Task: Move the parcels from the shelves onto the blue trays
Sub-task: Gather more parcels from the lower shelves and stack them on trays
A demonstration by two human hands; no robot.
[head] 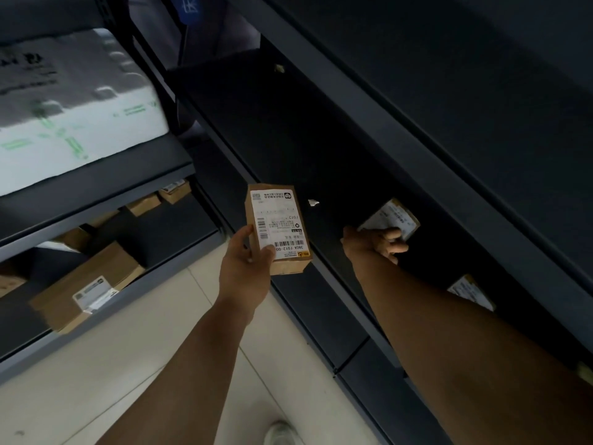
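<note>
We see a dark metal shelf unit (321, 149) running from upper left to lower right, and beside it a second rack (106, 200) at the left whose upper level carries a large white foam box (73, 101) and whose lower level holds several brown cardboard parcels (86, 284), each with a white label. On the dark shelf our right hand (373, 245) reaches in, its fingers curled round the near edge of a small labelled parcel (393, 216) that lies on the shelf floor; whether it is already lifted clear we cannot tell. Another labelled parcel (470, 292) lies just beyond our right forearm on the same shelf, partly hidden. Our left hand (248, 258) holds a small brown box (277, 231) in front of the shelf edge, above the pale tiled floor (144, 348), thumb on the label face and fingers wrapped behind. No blue tray is in view. We judge the step in hand to be the second pick: a firm grip across the parcel's short side, then a straight draw outward, should keep it from catching the shelf lip, while the left hand keeps its box level. Two small scraps (313, 203) lie on the shelf floor.
</note>
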